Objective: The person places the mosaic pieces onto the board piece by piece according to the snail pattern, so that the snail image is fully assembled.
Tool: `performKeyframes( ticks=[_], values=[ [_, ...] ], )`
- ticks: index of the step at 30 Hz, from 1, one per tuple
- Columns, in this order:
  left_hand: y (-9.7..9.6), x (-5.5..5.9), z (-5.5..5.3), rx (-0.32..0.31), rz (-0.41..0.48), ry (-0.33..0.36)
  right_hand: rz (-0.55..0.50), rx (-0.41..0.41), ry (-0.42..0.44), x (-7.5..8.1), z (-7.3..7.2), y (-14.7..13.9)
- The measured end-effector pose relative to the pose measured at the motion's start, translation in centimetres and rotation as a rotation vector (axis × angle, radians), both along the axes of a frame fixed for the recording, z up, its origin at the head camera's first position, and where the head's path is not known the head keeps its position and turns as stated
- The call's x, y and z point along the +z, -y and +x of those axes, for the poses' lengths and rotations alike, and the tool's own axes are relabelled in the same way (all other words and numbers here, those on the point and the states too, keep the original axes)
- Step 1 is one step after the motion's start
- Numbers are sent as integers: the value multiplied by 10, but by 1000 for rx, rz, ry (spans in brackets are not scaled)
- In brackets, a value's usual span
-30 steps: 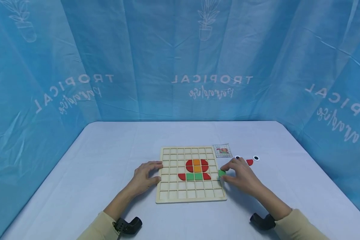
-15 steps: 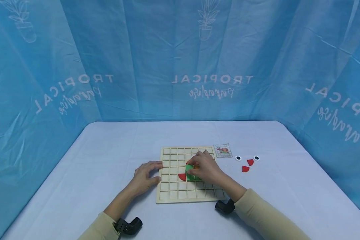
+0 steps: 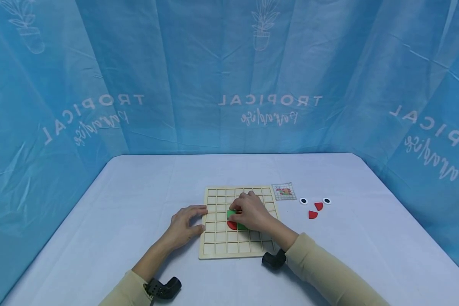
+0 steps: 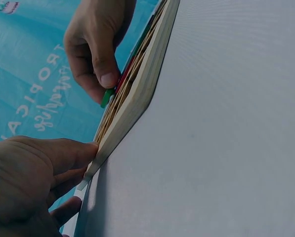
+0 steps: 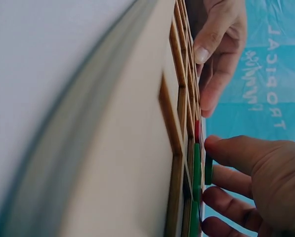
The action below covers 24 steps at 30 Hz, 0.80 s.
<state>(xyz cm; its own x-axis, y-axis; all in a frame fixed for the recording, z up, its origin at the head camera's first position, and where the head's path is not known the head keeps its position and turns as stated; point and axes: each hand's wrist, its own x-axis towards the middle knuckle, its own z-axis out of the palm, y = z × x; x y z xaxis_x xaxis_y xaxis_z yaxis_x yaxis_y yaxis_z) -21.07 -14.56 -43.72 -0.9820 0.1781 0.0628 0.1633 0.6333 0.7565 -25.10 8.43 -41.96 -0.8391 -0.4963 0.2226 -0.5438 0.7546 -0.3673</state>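
A pale wooden grid board [image 3: 220, 249] lies on the white table, in the middle of the head view. At its left edge my left hand [image 3: 184, 225] rests, thumb and fingers spread and touching the side. My right hand [image 3: 249, 211] reaches over the board and pinches a green square tile [image 3: 230, 213] between thumb and fingers. Just below that tile sits a red quarter-round piece [image 3: 232, 225], with a seated green tile [image 3: 242, 227] to its right. The right hand hides most of the other coloured pieces. In the left wrist view the held green tile [image 4: 106, 98] is tilted close over the grid.
A small printed pattern card [image 3: 284, 191] lies off the board's top right corner. Right of it are two round eye pieces [image 3: 304, 201] and two loose red quarter-round pieces [image 3: 313, 215]. A blue curtain [image 3: 229, 76] hangs behind the table.
My right hand has carried the green tile from beyond the board's right edge leftward over the grid, to just above the left red piece. The left hand has stayed at the board's edge.
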Motion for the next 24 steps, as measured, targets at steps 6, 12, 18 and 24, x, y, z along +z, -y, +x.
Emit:
performKeyframes(
  ticks=[6,12,18,24],
  values=[
    [-1,-1,0,4,-5,-6,29,-10,12,-1,0,0],
    [-1,-2,0,5,-9,-15,40,-10,16,0,0,1],
    [-1,-2,0,2,-9,-19,47,-3,6,-1,1,0],
    [-1,-2,-1,-2,-16,-28,41,3,-5,-1,0,0]
  ],
)
